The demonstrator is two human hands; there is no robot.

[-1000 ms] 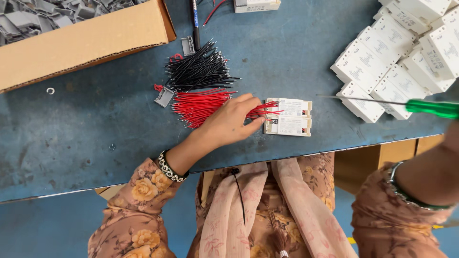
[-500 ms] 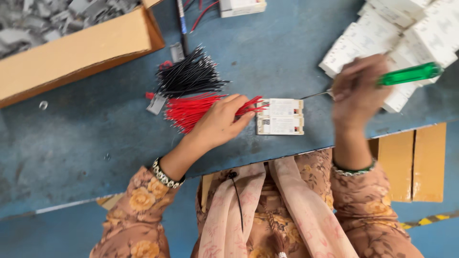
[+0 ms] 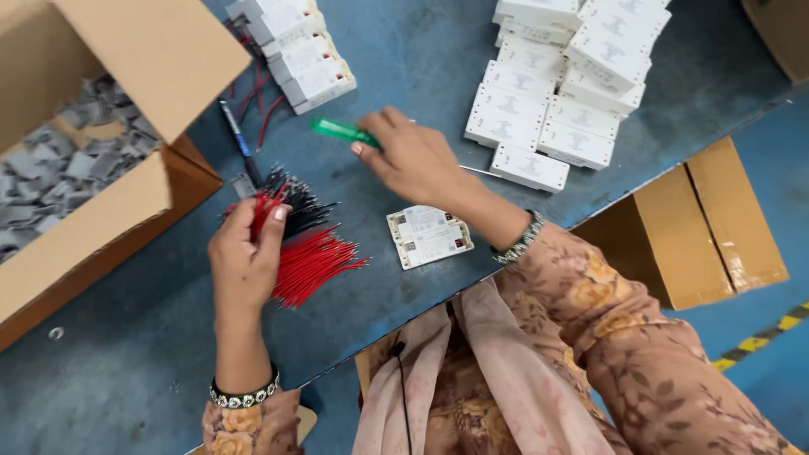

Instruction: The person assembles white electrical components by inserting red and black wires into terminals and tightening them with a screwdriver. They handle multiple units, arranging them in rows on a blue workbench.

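Box (image 3: 101, 211): sitting open at the counter's (image 3: 421, 84) left edge, holding grey parts (image 3: 50, 168).
Left hand (image 3: 244, 261): you are pinching red wires (image 3: 312, 263) from the bundle, fingers closed on them; black wires (image 3: 295, 206) are lying just behind.
Module (image 3: 430, 237): lying flat on the counter between your hands, untouched.
Right hand (image 3: 413, 160): you are gripping a green-handled screwdriver (image 3: 341, 130), fingers clamped on it, above the module.
White modules (image 3: 565, 84): lying stacked at the far right; a smaller row (image 3: 295, 50) is lying at the top centre.
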